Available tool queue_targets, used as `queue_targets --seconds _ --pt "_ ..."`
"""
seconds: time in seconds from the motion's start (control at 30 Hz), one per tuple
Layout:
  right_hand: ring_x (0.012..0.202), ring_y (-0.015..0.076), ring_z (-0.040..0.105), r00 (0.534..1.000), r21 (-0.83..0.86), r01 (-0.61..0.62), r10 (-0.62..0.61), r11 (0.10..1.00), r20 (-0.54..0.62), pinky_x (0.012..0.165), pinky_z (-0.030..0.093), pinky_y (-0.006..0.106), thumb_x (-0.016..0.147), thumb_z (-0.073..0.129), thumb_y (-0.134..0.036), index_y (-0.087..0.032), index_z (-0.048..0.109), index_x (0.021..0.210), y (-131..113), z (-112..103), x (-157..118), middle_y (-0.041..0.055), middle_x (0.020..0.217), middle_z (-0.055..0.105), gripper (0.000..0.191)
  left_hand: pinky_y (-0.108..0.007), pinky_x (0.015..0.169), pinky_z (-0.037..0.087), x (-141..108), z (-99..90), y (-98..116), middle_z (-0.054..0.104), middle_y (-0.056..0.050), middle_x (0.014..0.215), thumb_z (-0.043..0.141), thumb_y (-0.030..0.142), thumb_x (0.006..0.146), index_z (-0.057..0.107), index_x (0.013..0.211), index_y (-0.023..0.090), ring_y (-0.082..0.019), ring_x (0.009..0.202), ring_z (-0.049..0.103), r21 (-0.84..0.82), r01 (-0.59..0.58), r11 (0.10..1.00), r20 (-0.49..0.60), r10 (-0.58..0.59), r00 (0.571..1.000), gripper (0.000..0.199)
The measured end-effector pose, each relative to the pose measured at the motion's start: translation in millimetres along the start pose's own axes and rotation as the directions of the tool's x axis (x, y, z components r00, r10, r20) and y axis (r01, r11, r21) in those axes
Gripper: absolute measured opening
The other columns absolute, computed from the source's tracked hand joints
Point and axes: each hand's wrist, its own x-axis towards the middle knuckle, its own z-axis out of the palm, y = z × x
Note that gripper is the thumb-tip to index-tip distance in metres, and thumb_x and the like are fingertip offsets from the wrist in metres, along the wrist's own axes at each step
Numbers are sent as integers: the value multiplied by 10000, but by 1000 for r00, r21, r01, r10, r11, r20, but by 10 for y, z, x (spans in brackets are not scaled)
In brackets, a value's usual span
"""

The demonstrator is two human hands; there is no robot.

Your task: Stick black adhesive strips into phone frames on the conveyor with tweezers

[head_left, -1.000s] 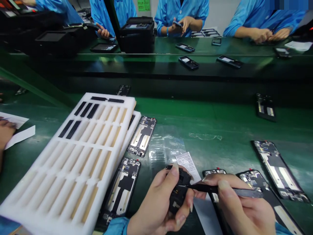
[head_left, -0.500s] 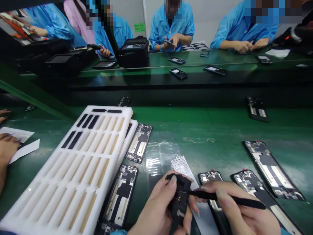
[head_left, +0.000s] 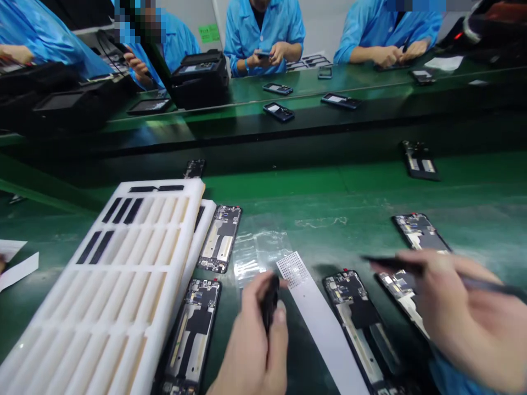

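Note:
My left hand (head_left: 257,345) is closed around a small black plastic phone part (head_left: 270,304), now seen nearly edge-on. My right hand (head_left: 457,318) grips black tweezers (head_left: 382,264), blurred by motion, with the tip pointing left above the table. Between the hands lies a white strip sheet (head_left: 317,334) with a grid of small dots at its far end. An opened phone body (head_left: 356,307) rests just right of the strip. Another opened phone (head_left: 405,291) is partly hidden behind my right hand.
White foam trays (head_left: 127,285), stacked at left, hold several black strips in slots. Two opened phones (head_left: 220,238) (head_left: 193,334) lie beside them. Clear plastic film (head_left: 257,249) is on the green table (head_left: 313,197). Beyond a raised ledge (head_left: 230,134), people in blue coats handle phones.
My right hand has moved right with the tweezers, away from the black part. My left hand has turned the part edge-on and shifted slightly left. The camera view has also shifted.

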Motion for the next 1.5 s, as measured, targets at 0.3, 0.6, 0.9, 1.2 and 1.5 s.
queue_targets --seconds 0.3,0.6,0.9,1.2,1.5 --pt "917 177 751 878 131 -3 -60 991 474 811 594 219 1032 473 -300 -203 736 970 319 460 39 54 980 777 287 -276 634 598 -38 9 -397 598 -142 1404 456 15 708 435 1459 158 -228 951 683 860 -448 246 350 354 867 765" --pt "896 176 751 823 234 52 -175 971 541 789 598 236 1011 506 -227 -189 725 1039 292 531 45 73 962 778 225 -281 624 603 -4 117 -278 412 -62 1580 501 20 683 506 1446 169 -203 883 629 878 -471 88 452 172 875 778" --pt "921 178 719 773 276 55 -215 960 596 807 584 282 1001 509 -178 -212 691 1143 299 563 37 68 1009 757 233 -269 591 590 12 99 -333 438 -110 1545 472 14 703 528 1418 129 -200 853 666 855 -504 119 476 200 856 727" --pt "887 154 727 772 225 145 -252 964 584 817 563 225 977 526 -137 -222 666 1097 267 540 45 26 938 757 204 -263 563 583 30 95 -413 462 -144 1525 454 31 787 527 1414 109 -193 819 675 842 -525 122 491 230 840 636" --pt "914 175 714 738 221 181 -281 958 614 838 569 260 978 533 -127 -211 652 1078 134 584 49 35 943 740 177 -277 542 574 27 92 -447 463 -163 1522 447 51 785 528 1408 93 -194 779 674 826 -534 177 488 248 837 629"
